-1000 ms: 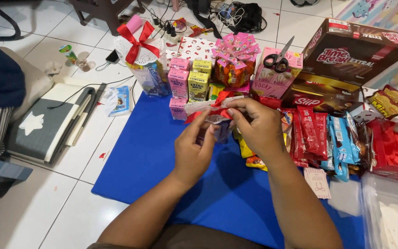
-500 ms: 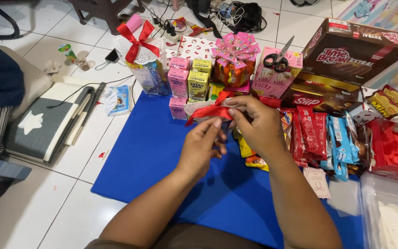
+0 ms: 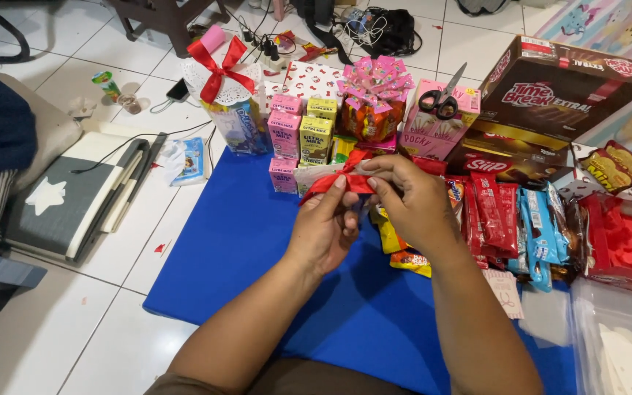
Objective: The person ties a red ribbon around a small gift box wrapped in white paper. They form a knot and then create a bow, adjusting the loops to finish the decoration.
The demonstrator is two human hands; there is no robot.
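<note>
Both hands meet above a blue mat [image 3: 243, 249] on the tiled floor. My left hand [image 3: 325, 228] and my right hand [image 3: 412, 205] each pinch part of a red ribbon [image 3: 339, 181] wound around a small clear-wrapped packet [image 3: 316, 174] held between them. The ribbon forms a loop at the top. Most of the packet is hidden behind my fingers.
Behind the hands stand small pink and yellow milk cartons [image 3: 300, 135], a wrapped gift with a red bow [image 3: 222, 91], a pink snack bouquet [image 3: 373, 99] and scissors [image 3: 442, 99] on a pink box. Brown snack boxes [image 3: 557, 88] and loose wrapped snacks [image 3: 521, 219] lie at right.
The hands have shifted slightly and pulled the ribbon; a red loop now stands out above the packet between the fingers.
</note>
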